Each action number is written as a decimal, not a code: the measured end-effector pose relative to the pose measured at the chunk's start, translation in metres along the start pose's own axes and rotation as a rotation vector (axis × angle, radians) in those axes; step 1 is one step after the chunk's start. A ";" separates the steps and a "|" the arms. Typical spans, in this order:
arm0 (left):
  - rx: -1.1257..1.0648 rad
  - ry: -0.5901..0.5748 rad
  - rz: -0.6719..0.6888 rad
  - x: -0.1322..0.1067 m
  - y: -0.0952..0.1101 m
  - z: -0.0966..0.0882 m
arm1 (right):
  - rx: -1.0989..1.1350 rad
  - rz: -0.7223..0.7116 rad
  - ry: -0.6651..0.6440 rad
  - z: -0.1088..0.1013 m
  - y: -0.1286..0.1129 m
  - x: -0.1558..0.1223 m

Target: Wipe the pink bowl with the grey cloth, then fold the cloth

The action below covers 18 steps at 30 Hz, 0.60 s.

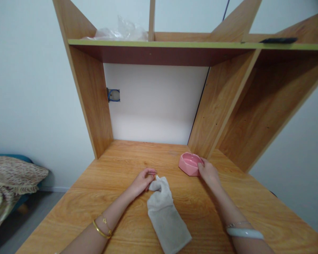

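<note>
A grey-white cloth [165, 215] lies on the wooden desk [116, 176], stretching from the middle toward the front edge. My left hand [143, 181] rests at its far end with the fingers curled and pinching the cloth's tip. A small pink dish [189, 164] with angled sides sits further back and to the right, near the foot of a shelf panel. My right hand [208, 172] is closed on the dish's right rim.
A wooden shelf unit rises from the back of the desk, with slanted panels [217, 106] on both sides. On the top shelf are crumpled clear plastic [122, 31] and a dark flat object [278, 40]. A patterned blanket [10, 176] lies at the far left.
</note>
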<state>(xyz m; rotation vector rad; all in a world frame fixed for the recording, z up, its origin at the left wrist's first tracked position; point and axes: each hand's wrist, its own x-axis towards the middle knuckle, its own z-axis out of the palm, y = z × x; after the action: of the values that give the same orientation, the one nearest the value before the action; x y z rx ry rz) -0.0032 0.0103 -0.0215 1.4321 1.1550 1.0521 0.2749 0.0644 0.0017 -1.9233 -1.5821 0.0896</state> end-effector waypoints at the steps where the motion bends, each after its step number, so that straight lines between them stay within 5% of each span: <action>1: 0.088 0.022 0.055 -0.001 0.000 -0.001 | -0.016 0.005 -0.007 -0.001 -0.001 -0.001; 5: 0.507 0.114 0.227 -0.006 0.008 -0.006 | -0.089 0.056 -0.033 -0.011 -0.013 -0.007; 8: 0.748 0.124 0.094 -0.007 0.017 -0.015 | -0.204 0.136 0.018 -0.025 -0.033 -0.015; 12: 0.900 0.115 -0.083 -0.008 0.028 -0.033 | -0.100 -0.085 -0.037 -0.034 -0.059 -0.024; 15: 0.832 -0.075 0.015 -0.011 0.032 -0.044 | 0.058 -0.308 -0.349 -0.031 -0.065 -0.031; 18: 0.827 -0.241 0.132 -0.016 0.033 -0.045 | 0.130 -0.351 -0.819 -0.027 -0.061 -0.041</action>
<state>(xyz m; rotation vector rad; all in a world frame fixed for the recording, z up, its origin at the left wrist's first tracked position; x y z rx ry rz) -0.0455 -0.0007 0.0172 2.2252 1.3980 0.4515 0.2226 0.0205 0.0402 -1.5449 -2.3344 0.8970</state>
